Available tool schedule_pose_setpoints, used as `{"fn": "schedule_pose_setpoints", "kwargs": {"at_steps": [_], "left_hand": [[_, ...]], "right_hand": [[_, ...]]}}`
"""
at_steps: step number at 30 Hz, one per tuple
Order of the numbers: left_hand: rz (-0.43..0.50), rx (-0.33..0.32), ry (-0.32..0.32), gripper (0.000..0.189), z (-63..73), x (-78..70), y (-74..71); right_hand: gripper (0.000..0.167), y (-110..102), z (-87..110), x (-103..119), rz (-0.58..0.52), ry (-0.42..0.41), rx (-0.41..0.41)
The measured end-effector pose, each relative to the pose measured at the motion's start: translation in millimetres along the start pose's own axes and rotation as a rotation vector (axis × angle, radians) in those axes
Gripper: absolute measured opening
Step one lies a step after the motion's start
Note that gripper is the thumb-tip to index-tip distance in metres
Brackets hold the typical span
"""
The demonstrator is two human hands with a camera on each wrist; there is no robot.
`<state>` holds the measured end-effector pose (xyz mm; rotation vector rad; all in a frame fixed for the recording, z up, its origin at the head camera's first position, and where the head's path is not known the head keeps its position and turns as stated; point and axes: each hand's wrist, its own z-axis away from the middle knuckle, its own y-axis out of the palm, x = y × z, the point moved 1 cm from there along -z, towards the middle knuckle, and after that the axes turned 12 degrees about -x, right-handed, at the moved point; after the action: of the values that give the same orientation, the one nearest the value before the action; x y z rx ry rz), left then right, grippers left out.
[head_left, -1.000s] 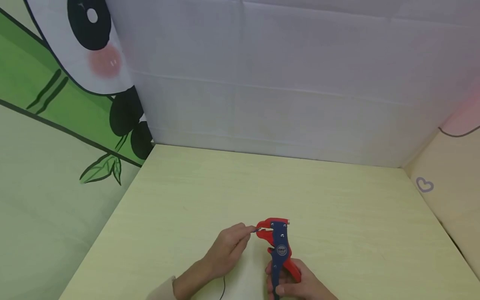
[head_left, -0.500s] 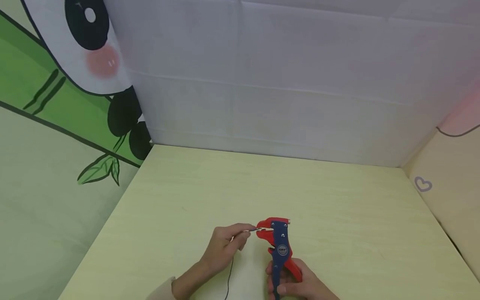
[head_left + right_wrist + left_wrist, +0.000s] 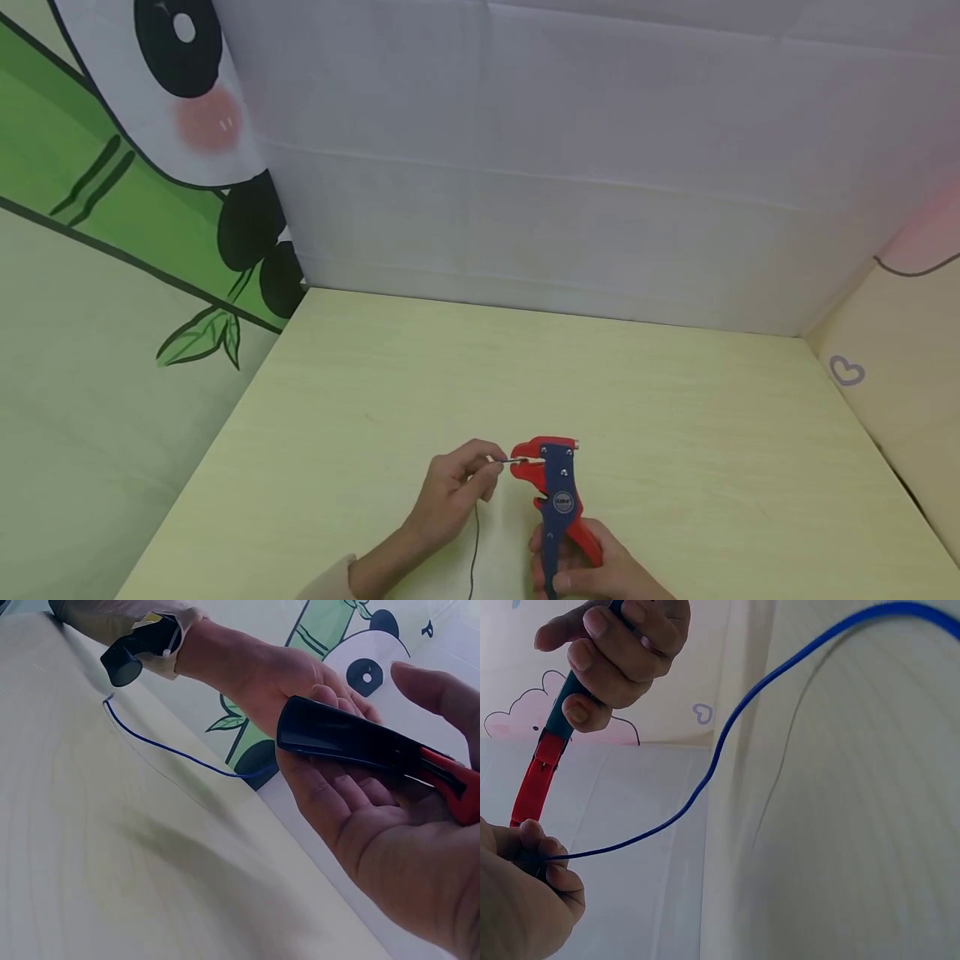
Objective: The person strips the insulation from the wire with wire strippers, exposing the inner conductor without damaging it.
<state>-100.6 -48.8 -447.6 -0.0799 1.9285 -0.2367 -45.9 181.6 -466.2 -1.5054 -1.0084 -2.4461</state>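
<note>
In the head view my right hand (image 3: 600, 571) grips the blue handle of a red and blue wire stripper (image 3: 558, 492), held upright with its red jaws parted and facing left. Beside those jaws, my left hand (image 3: 452, 492) pinches a thin blue wire (image 3: 720, 746) between thumb and fingers. The wire's short front end reaches into the gap of the stripper's jaws. Its long tail hangs from the left hand and curves down toward the table in the left wrist view. From the right wrist, the handle (image 3: 337, 735) lies across my curled fingers; the stripper's head is out of that view.
A pale wooden table (image 3: 420, 375) lies under both hands. Behind it stands a whitish cloth wall (image 3: 562, 183), with a printed side panel (image 3: 112, 400) at left and a beige one (image 3: 900, 392) at right. A dark wrist device (image 3: 139, 652) sits at the left sleeve.
My left fingers have shifted along the wire and reposed beside the jaws, and the hanging tail has swung to the right. The right hand and stripper stay nearly still.
</note>
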Motion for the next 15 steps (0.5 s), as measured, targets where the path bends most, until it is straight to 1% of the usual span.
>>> {"fn": "schedule_pose_setpoints", "kwargs": {"at_steps": [2,8,12,15], "left_hand": [[0.015,-0.004,-0.013,0.011,0.8,0.4,1.2],[0.036,-0.014,-0.019,0.01,2.6,0.3,3.1],[0.037,-0.014,-0.028,0.009,3.1,0.0,3.5],[0.037,-0.013,-0.019,0.009,3.3,0.3,3.5]], "right_hand": [[0.031,0.2,0.2,-1.0,-0.001,0.0,0.006],[0.034,0.5,-0.7,-3.3,0.007,0.0,0.004],[0.034,1.9,-0.1,-2.3,0.025,0.033,-0.027],[0.034,3.5,0.9,-0.9,0.046,0.059,-0.048]]}}
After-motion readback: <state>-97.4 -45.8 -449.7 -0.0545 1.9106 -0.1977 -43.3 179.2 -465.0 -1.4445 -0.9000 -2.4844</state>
